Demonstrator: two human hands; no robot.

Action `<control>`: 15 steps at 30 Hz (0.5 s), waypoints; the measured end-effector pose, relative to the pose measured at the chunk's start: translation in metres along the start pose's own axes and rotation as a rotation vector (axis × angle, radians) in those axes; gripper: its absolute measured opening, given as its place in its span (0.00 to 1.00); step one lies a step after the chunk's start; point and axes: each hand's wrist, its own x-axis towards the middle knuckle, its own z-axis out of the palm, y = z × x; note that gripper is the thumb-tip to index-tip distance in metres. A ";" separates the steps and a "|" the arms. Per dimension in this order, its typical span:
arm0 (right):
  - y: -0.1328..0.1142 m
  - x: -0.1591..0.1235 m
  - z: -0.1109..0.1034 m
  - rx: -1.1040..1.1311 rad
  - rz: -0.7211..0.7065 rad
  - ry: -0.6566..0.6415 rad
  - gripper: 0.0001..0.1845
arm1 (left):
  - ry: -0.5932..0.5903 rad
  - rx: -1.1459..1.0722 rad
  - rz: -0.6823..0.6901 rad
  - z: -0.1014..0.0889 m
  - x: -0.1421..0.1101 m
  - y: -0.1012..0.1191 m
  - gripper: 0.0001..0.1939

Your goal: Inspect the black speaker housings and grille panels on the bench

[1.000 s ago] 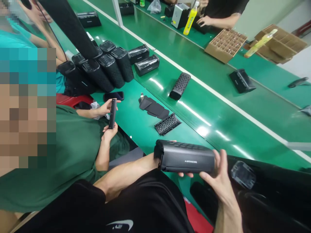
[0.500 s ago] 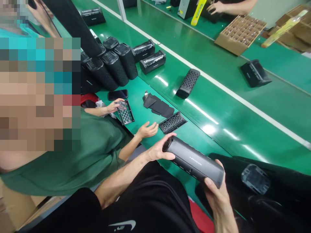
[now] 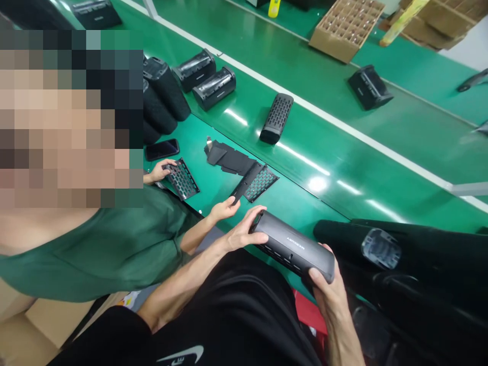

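Observation:
Both my hands grip a black speaker housing (image 3: pixel 284 249) with pale lettering on its curved side. My left hand (image 3: pixel 244 234) wraps its left end, thumb along the near side. At the opposite end, my right hand (image 3: pixel 330 287) has its thumb on the near lower edge and fingers round the end. The housing is held tilted, left end farther away, above the near edge of the green table. A co-worker's hand (image 3: pixel 224 208) just beyond my left hand holds a dark strip (image 3: pixel 246 183) over a perforated black panel (image 3: pixel 263 184).
The co-worker's other hand (image 3: pixel 162 171) holds another perforated panel (image 3: pixel 183 179). A phone (image 3: pixel 162 149) and black sheets (image 3: pixel 232 158) lie nearby. Several speaker housings stand on the green surface, one perforated (image 3: pixel 277 118). Large black cylindrical shapes (image 3: pixel 427 254) are at right; a divided carton (image 3: pixel 345 30) is behind.
The view has shifted, so most things sit farther left. The co-worker's nearer hand, empty before, now holds a dark strip over the panel. My two-handed grip on the housing is unchanged.

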 end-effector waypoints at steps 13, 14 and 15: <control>0.022 0.002 0.014 0.212 0.287 0.086 0.46 | 0.128 0.023 -0.124 0.007 0.013 -0.024 0.53; 0.023 0.002 0.011 0.226 0.318 0.072 0.45 | 0.071 0.011 -0.137 0.004 0.013 -0.020 0.53; 0.024 0.001 0.008 0.243 0.342 0.062 0.44 | 0.017 -0.010 -0.139 0.001 0.013 -0.016 0.54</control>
